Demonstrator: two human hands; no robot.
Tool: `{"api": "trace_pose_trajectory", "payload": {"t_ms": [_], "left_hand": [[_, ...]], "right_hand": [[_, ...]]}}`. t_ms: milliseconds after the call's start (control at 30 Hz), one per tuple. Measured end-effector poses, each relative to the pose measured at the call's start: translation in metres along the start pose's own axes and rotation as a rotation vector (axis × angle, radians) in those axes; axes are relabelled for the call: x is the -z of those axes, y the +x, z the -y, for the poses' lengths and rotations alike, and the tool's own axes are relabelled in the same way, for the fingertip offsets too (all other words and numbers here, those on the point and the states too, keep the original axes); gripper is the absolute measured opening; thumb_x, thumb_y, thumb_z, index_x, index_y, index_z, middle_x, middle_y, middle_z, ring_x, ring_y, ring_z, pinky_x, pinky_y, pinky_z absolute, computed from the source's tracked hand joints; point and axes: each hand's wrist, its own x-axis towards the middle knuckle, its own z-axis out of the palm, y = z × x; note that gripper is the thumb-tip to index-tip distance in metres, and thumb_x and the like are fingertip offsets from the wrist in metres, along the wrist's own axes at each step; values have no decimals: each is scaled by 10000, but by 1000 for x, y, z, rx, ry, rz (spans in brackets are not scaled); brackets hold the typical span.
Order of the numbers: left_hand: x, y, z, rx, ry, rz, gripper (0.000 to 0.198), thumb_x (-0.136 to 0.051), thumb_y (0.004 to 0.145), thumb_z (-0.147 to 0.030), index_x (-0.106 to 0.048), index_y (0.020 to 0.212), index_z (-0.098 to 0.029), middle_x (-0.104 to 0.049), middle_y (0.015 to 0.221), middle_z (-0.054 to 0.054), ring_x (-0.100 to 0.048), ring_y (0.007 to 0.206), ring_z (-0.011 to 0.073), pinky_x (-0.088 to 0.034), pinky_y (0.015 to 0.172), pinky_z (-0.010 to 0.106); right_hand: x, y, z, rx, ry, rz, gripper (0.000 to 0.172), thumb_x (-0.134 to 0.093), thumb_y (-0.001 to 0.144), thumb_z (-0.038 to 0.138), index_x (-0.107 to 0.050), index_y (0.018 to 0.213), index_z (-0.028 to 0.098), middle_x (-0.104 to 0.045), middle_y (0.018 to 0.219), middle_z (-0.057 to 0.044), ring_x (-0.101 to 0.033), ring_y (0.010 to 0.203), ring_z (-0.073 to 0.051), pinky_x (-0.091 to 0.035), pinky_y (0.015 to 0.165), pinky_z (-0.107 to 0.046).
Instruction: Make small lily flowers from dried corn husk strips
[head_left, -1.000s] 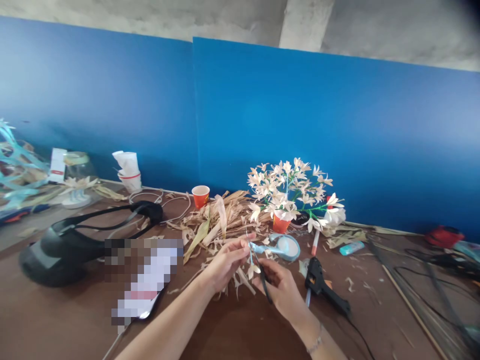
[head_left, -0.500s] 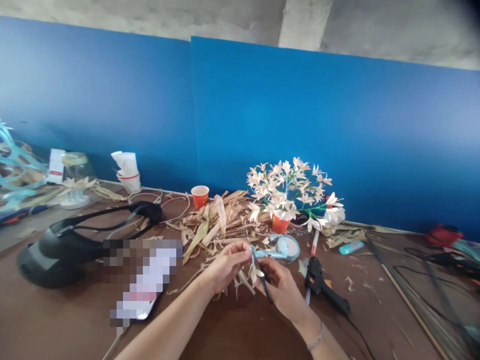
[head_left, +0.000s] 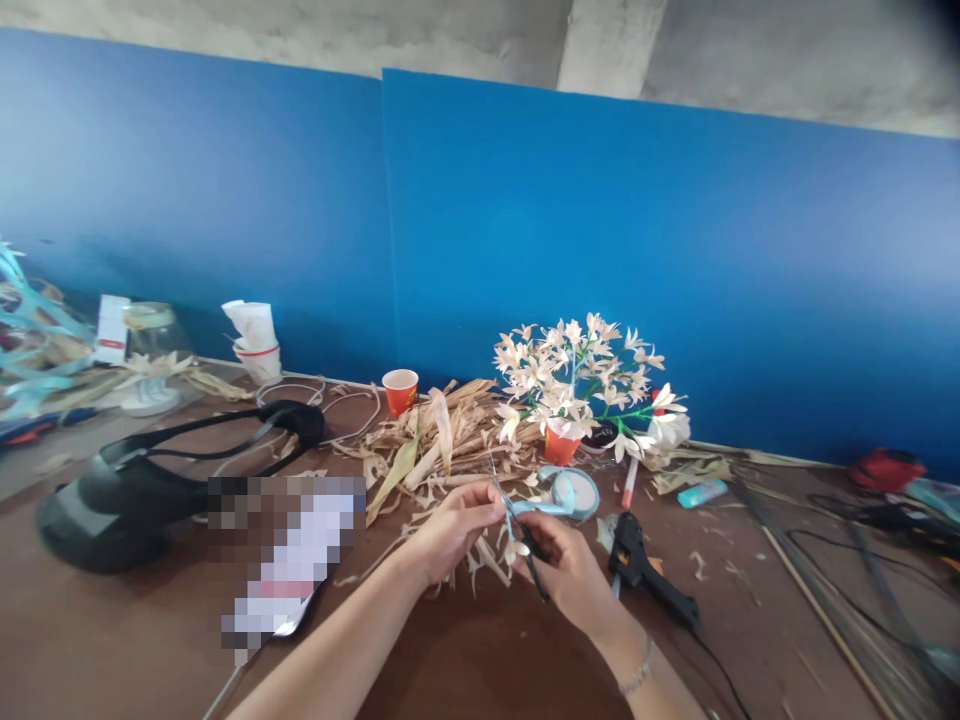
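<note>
Left hand [head_left: 450, 530] pinches the husk flower [head_left: 514, 548] just above the desk [head_left: 480, 660], and right hand [head_left: 566, 572] clamps a dark stick [head_left: 534, 572]. The blue tape [head_left: 529, 506] looks taut, so one tug might tear it.

brown table [head_left: 112, 640] | dried husks [head_left: 435, 440] | glue gun [head_left: 649, 575] | orange cup [head_left: 400, 391]

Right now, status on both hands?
Left hand pinching flower stem. Right hand gripping dark tool, touching blue tape. Glue gun beside it, husks behind.
</note>
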Motion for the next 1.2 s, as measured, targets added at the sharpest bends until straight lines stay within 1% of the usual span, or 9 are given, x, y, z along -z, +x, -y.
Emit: {"api": "trace_pose_trajectory", "payload": {"t_ms": [167, 333, 433, 500, 567, 667, 800, 967, 1200], "left_hand": [[1, 0, -1, 9, 52, -19, 157, -692, 623, -242, -587, 663, -133, -545, 640, -3, -473, 630, 103, -335, 652, 213], [0, 0, -5, -2, 87, -43, 147, -677, 633, -243, -573, 661, -141, -550, 658, 2, -482, 649, 110, -338, 651, 215], [1, 0, -9, -37, 118, -104, 159, -675, 619, -249, -559, 648, -144, -592, 887, 37, -504, 699, 114, -346, 635, 211], [4, 1, -11, -82, 177, -163, 156, -671, 603, -234, -552, 631, -137, -538, 1103, 54, -512, 731, 112, -352, 626, 208], [6, 3, -12, -126, 267, -226, 134, -656, 595, -204, -545, 617, -131, -504, 1164, 59, -511, 724, 106, -357, 614, 206], [7, 4, -12, -159, 350, -277, 98, -615, 600, -164, -521, 614, -139, -583, 980, 45, -497, 653, 93, -357, 578, 204], [8, 5, -10, -129, 331, -254, 95, -592, 619, -162, -524, 684, -153, -594, 638, -5, -497, 563, 97, -340, 525, 199], [8, 5, -9, -77, 369, -259, 244, -638, 622, -226, -619, 845, -132, -633, 674, 27, -539, 603, 122, -365, 553, 213], [4, 3, -11, -40, 470, -228, 236, -651, 636, -355, -669, 697, -128, -614, 631, 23, -491, 563, 108, -336, 528, 215]], "right_hand": [[2, 0, -1, 8, -37, 5, 356, -672, 663, 306, -605, 981, 162, -643, 822, -42, -582, 765, -185, -478, 708, -290], [6, 1, 5, -49, 92, -2, 340, -673, 664, 324, -588, 959, 178, -615, 828, -29, -564, 778, -164, -471, 714, -272], [11, 1, 8, -95, 151, -36, 347, -674, 657, 360, -574, 940, 186, -563, 782, -7, -537, 714, -134, -475, 645, -243], [13, 2, 8, -119, 164, -40, 350, -681, 647, 366, -564, 923, 185, -524, 730, 13, -511, 650, -111, -464, 585, -221], [14, 2, 4, -129, 161, -27, 349, -693, 635, 356, -555, 903, 180, -498, 698, 26, -491, 610, -96, -452, 561, -215], [14, 3, -4, -120, 145, -16, 338, -698, 634, 335, -547, 892, 177, -494, 684, 33, -489, 605, -92, -452, 581, -220], [11, 3, -13, -62, 76, -26, 360, -713, 617, 312, -567, 913, 167, -554, 747, 6, -529, 689, -121, -458, 683, -251], [10, 2, -14, -37, 24, -17, 359, -698, 633, 330, -579, 924, 157, -582, 780, -17, -553, 728, -149, -465, 706, -278], [9, 3, -12, -94, 38, -16, 380, -725, 595, 315, -601, 909, 143, -597, 728, -16, -559, 680, -143, -477, 653, -269]]}}
